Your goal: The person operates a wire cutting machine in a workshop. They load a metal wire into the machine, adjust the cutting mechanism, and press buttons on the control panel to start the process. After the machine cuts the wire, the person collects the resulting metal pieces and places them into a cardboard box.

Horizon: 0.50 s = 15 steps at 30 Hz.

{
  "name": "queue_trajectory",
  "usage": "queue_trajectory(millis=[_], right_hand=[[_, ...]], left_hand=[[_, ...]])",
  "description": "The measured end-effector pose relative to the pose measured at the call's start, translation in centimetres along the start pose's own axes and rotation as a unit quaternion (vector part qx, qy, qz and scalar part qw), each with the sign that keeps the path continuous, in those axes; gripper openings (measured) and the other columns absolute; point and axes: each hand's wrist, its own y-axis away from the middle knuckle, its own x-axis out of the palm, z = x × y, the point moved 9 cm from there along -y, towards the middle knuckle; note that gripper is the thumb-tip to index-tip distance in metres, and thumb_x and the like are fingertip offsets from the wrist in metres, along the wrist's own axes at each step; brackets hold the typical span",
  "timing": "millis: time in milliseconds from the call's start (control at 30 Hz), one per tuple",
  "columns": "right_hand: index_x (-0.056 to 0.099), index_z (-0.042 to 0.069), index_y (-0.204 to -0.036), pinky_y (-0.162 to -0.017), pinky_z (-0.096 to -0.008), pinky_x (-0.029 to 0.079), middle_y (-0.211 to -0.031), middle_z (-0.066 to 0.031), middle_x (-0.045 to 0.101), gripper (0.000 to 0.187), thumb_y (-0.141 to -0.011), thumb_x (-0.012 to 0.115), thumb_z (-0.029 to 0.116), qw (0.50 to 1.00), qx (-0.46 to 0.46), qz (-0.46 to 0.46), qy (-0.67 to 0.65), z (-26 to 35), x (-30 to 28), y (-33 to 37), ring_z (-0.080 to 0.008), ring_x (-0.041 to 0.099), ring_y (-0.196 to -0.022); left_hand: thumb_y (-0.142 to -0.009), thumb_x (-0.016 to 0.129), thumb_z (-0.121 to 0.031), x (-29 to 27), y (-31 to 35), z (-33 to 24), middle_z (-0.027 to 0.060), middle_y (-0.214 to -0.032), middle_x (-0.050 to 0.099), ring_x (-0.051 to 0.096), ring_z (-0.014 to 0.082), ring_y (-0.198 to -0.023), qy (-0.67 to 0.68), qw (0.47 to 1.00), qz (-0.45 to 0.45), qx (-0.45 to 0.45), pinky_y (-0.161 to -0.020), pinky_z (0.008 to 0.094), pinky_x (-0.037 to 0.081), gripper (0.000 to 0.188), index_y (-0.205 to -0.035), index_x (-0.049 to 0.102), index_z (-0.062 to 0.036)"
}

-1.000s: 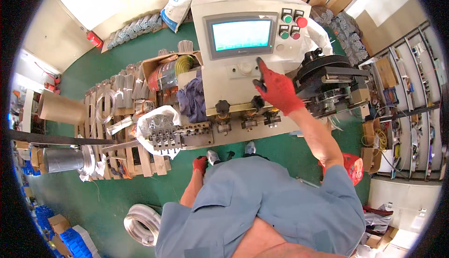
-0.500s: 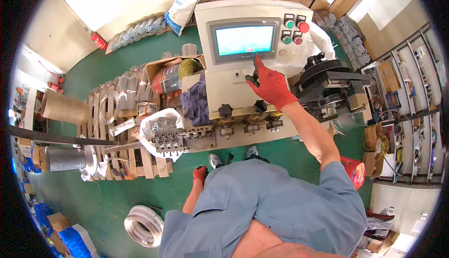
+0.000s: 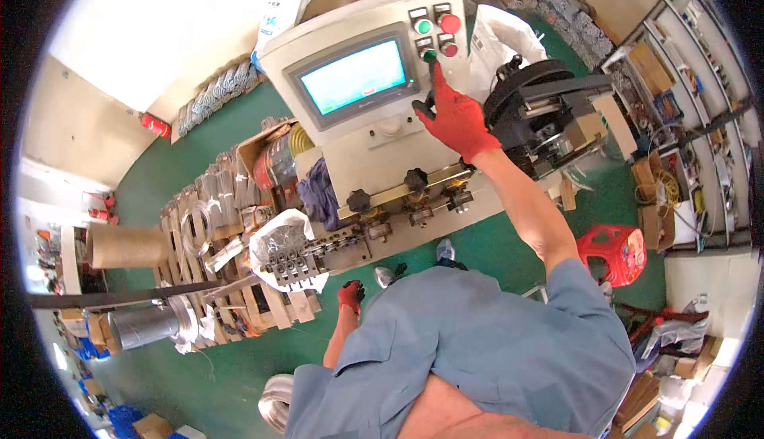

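My right hand (image 3: 458,119), in a red glove with dark fingertips, reaches to the control box (image 3: 278,50) of a machine. Its index finger is stretched out, with the tip at the lower green button (image 3: 430,54); the thumb stands apart and nothing is held. Left of that hand is a lit touchscreen (image 3: 354,77). Above and beside the fingertip sit another green button (image 3: 422,26) and two red buttons (image 3: 450,23). My left hand (image 3: 350,296), gloved alike, hangs low beside my body, fingers loosely apart and holding nothing.
Black knobs (image 3: 416,179) and guide rollers (image 3: 419,214) line the machine's near edge. A dark wheel assembly (image 3: 541,97) stands to the right. A red stool (image 3: 613,256) is by my right side, a wire coil (image 3: 276,401) on the floor at left, and pallets (image 3: 270,300) further left.
My right hand has moved from the lower edge of the touchscreen to the lower green button. The whole view has turned and shifted. My left hand stays low at my side.
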Motion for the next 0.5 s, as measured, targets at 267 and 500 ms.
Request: queue_trajectory(millis=[267, 500], right_hand=[[0.024, -0.006, -0.138, -0.052, -0.0444, 0.048, -0.07, -0.0166, 0.063, 0.08, -0.08, 0.061, 0.035, 0.997, -0.051, -0.061, 0.018, 0.1, 1.7, 0.0, -0.0336, 0.063, -0.059], [0.027, -0.01, -0.135, -0.053, -0.0409, 0.047, -0.077, -0.0144, 0.06, 0.082, -0.076, 0.064, 0.034, 0.995, -0.082, -0.06, -0.006, 0.3, 0.9, 0.5, -0.0281, 0.06, -0.064]], left_hand=[[-0.08, 0.065, -0.016, -2.3, -2.8, 3.2, 0.0061, -0.078, 0.065, 0.061, 0.02, -0.068, -0.243, 0.97, 0.0, 0.005, -0.059, 0.0352, 0.05, 0.019, -0.097, 0.063, -0.0081], [-0.08, 0.065, -0.016, -2.3, -0.4, 2.1, 0.0059, -0.078, 0.065, 0.061, 0.0196, -0.068, -0.374, 0.926, 0.004, 0.041, -0.06, 0.0349, 0.05, 0.018, -0.096, 0.064, -0.008]])
